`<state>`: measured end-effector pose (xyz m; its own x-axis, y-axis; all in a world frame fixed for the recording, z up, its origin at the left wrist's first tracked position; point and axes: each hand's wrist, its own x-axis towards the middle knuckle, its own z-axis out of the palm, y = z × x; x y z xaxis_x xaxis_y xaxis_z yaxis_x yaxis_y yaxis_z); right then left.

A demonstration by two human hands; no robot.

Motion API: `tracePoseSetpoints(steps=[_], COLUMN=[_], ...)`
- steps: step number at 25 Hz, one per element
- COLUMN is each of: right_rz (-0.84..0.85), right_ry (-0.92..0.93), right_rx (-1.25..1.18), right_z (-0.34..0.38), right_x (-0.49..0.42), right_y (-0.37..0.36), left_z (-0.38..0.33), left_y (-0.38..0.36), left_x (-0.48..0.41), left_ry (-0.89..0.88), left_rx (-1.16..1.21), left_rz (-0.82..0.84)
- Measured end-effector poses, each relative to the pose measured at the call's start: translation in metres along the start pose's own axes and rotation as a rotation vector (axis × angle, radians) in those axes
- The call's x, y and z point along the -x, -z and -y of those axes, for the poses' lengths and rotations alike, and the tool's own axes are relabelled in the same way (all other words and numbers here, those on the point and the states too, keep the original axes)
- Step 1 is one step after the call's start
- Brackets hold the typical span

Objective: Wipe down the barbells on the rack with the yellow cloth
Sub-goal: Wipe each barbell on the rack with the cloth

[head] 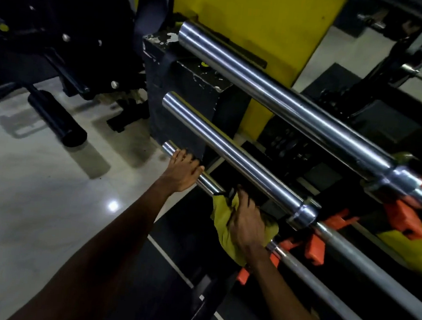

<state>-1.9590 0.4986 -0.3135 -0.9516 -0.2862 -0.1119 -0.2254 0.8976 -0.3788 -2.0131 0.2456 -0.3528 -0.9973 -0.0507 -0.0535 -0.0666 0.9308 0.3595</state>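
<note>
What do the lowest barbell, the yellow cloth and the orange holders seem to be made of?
The lowest barbell seems polished, chromed steel: mirror-like streaks. The yellow cloth is soft matte fabric: it folds, hangs. The orange holders: perhaps plastic or rubber, dull even colour.

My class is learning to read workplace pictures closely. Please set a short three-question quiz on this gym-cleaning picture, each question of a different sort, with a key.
1. True or false: the left hand holds the yellow cloth.
2. Which bar is the cloth wrapped on? A. the top barbell B. the middle barbell C. the lowest barbell
3. Fill the gap: the plastic supports under the bars are ____ in colour.

Key
1. False: the right hand grips it; the left grips bare chrome near the bar's end.
2. C
3. orange
</note>
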Motion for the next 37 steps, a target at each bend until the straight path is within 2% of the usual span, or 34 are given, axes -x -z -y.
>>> tracePoseSetpoints(steps=[3,9,12,14,17,21,22,24,26,28,30,33,37], right_rz=[-0.083,-0.047,0.032,0.069,0.115,0.188,0.188,0.148,0.101,0.114,0.160,0.166,0.138], right_ry=[-0.098,-0.008,0.133,0.141,0.110,0.049,0.055,0.108,0.158,0.180,0.252,0.386,0.284], right_rx=[-0.098,-0.001,0.313,0.445,0.359,0.195,0.194,0.244,0.277,0.253,0.234,0.345,0.325], right_z=[0.002,-0.005,-0.013,-0.013,-0.004,0.018,0.026,0.044,0.059,0.061,0.050,0.017,-0.025], right_x=[0.004,-0.006,0.005,0.007,-0.011,-0.038,-0.043,-0.052,-0.058,-0.064,-0.062,-0.040,0.010], right_y=[0.000,-0.003,-0.012,-0.014,-0.007,-0.001,-0.004,-0.015,-0.023,-0.024,-0.022,-0.015,0.000], left_z=[0.000,-0.002,-0.006,-0.013,-0.015,-0.006,-0.004,0.008,0.026,0.040,0.040,0.024,0.005], left_y=[-0.006,-0.010,-0.005,0.007,0.014,0.018,0.020,0.023,0.021,0.014,0.009,0.007,0.005], left_x=[-0.004,-0.014,-0.022,-0.027,-0.037,-0.058,-0.058,-0.044,-0.019,-0.003,-0.002,-0.006,-0.003], left_ry=[-0.084,-0.071,-0.030,-0.011,-0.070,0.032,0.052,0.113,0.091,0.013,0.042,0.092,0.142], left_rx=[-0.076,-0.149,-0.200,-0.255,-0.337,-0.115,-0.025,0.107,0.058,0.025,0.059,-0.009,-0.050], left_rz=[-0.071,-0.214,-0.130,-0.013,0.097,0.246,0.226,0.035,-0.186,-0.182,-0.094,-0.070,-0.059])
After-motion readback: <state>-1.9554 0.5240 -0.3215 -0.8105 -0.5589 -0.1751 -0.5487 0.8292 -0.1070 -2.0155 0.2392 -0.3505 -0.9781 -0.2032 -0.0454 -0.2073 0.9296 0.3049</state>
